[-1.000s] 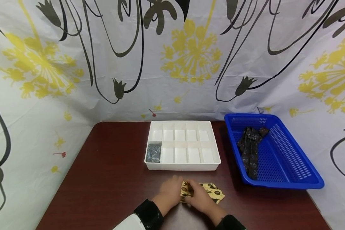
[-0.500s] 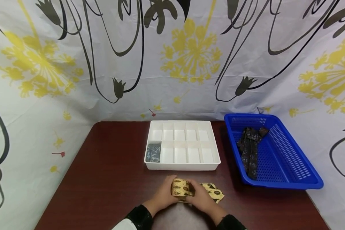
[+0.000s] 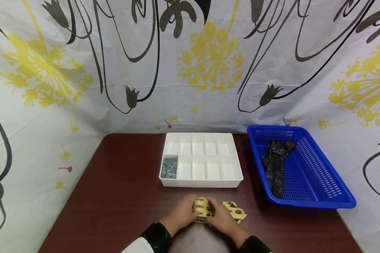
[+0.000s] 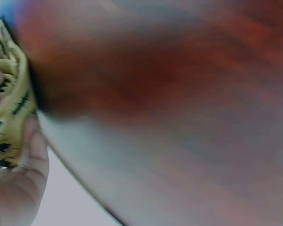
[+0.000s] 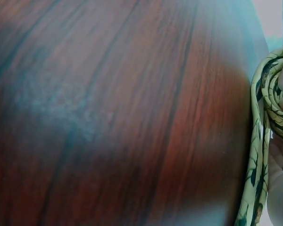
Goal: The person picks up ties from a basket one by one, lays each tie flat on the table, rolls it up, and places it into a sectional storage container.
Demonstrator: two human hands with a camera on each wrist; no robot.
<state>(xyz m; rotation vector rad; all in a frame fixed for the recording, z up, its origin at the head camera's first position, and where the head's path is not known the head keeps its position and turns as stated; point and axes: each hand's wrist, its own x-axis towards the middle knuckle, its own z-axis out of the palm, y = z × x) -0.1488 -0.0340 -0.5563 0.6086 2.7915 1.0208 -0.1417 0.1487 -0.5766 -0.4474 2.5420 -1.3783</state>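
Observation:
A yellow patterned tie (image 3: pixel 201 208) is partly rolled into a coil near the table's front edge. My left hand (image 3: pixel 181 215) and right hand (image 3: pixel 221 218) both grip the coil from either side. The tie's loose end (image 3: pixel 235 211) lies flat on the table to the right of my hands. The left wrist view shows the coil (image 4: pixel 7 103) against my palm (image 4: pixel 23 183). At the right edge of the right wrist view the tie's rolled edge (image 5: pixel 269 108) shows.
A white divided tray (image 3: pixel 201 182) sits behind my hands, with a rolled dark tie (image 3: pixel 169 168) in its front-left compartment. A blue mesh basket (image 3: pixel 316 175) at the right holds a dark patterned tie (image 3: pixel 275 163). A flowered curtain (image 3: pixel 190 63) backs the brown table (image 3: pixel 114 200).
The coil has grown as both hands rolled more of the yellow tie. The flat part on the table has shortened slightly.

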